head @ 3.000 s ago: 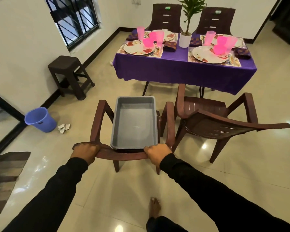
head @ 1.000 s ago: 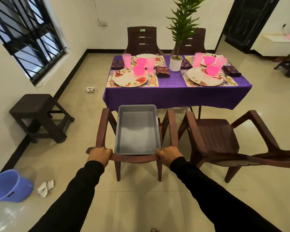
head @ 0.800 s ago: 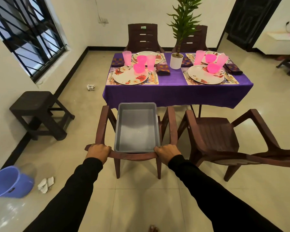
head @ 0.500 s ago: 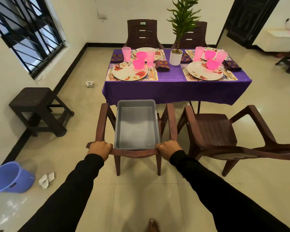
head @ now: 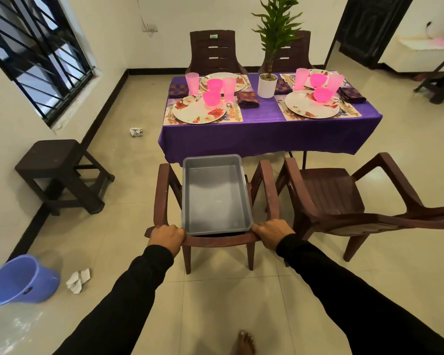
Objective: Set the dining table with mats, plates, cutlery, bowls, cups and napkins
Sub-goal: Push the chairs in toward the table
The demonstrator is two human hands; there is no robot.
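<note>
My left hand (head: 167,236) and my right hand (head: 272,233) grip the top of the backrest of a brown plastic chair (head: 217,242). An empty grey tray (head: 215,196) lies on its seat. Ahead stands the dining table under a purple cloth (head: 264,139). On it lie floral mats (head: 237,117), white flowered plates (head: 199,112), pink bowls (head: 211,98), pink cups (head: 192,83), cutlery (head: 230,108) and dark patterned napkins (head: 248,99). The right side holds a similar setting with a plate (head: 312,107).
A second brown chair (head: 344,201) stands to the right, two more (head: 213,51) behind the table. A potted plant (head: 267,84) sits mid-table. A dark stool (head: 59,172) is by the left wall, a blue bucket (head: 21,280) and crumpled paper (head: 78,280) on the floor. My bare foot (head: 245,343) shows below.
Holding the chair's backrest with both hands, I have moved it with the tray toward the table's near-left side. My view has swung to face the table squarely.
</note>
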